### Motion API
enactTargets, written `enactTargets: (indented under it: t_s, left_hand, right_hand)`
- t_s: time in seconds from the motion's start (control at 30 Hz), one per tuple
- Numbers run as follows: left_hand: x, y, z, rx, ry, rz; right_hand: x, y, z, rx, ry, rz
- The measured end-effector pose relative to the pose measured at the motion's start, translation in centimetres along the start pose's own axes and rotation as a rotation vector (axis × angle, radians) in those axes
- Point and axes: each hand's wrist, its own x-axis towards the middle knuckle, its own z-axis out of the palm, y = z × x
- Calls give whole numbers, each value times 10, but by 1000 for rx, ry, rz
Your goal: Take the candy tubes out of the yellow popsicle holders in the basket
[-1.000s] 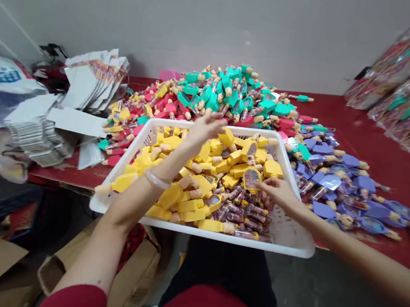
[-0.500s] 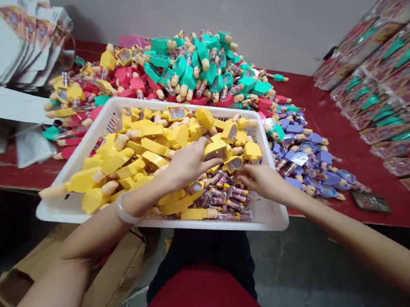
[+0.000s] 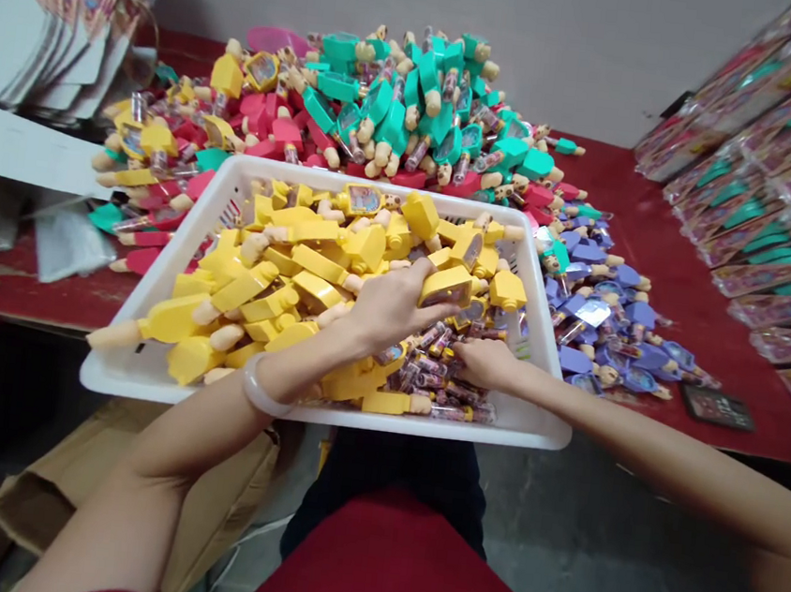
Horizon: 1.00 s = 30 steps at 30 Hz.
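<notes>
Down from above the far part of the white plastic tray (image 3: 146, 387), my left hand (image 3: 388, 309) has come in over the middle of the heap since a second ago, and my right hand (image 3: 491, 364) has slipped lower, off a yellow case with a picture window. Now my left thumb and fingers are closed around a yellow plastic case (image 3: 447, 286), held just above the others in the tray. My right fingertips are down among small clear tubes (image 3: 429, 379) at the tray's near right part; I cannot tell whether they pinch one. Behind the tray, green cases (image 3: 389, 121) lie heaped on the red worktop (image 3: 647, 224), with purple cases (image 3: 621, 306) to its right, near clear packs (image 3: 751, 206).
</notes>
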Motion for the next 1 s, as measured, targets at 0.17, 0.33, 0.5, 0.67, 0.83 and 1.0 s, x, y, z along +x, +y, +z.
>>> enactTargets:
  t_s: [0.17, 0.33, 0.5, 0.67, 0.83, 1.0]
  left_hand:
    - [0, 0, 1, -23, 9, 17]
    - [1, -1, 1, -19, 6, 17]
    - [1, -1, -1, -1, 8, 17]
    - [1, 0, -1, 11, -3, 30]
    - [1, 0, -1, 13, -4, 19]
    - [1, 0, -2, 15, -4, 17]
  right_hand:
    - [2, -5, 13, -29, -14, -64]
    - [-3, -6, 15, -51, -15, -158]
    - [-16, 1, 4, -7, 42, -180]
    - [-21, 2, -4, 85, 44, -163]
    - [-16, -13, 12, 25, 7, -152]
    - [-17, -13, 19, 9, 0, -100]
